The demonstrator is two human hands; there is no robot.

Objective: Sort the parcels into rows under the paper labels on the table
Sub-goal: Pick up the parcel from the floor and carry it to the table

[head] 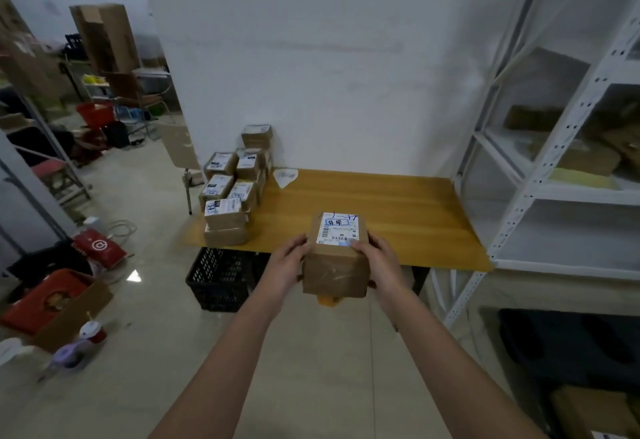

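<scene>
Both hands' fingers [360,248] clasp one labelled parcel [336,255]; stacked parcels [230,189] crowd the counter [398,217] left, most space bare.

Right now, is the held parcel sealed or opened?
Sealed: the parcel, gripped by left hand and right hand, shows tape across closed flaps.

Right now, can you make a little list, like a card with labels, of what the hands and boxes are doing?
held parcel: brown box, shipping label on top
left hand: grips the box's left side
right hand: grips its right side
box position: over the table's near edge
table: wooden top
sorted parcels: stacked boxes at the table's left end
paper label: white sheet by the wall, writing unreadable
under table: black crate
</scene>
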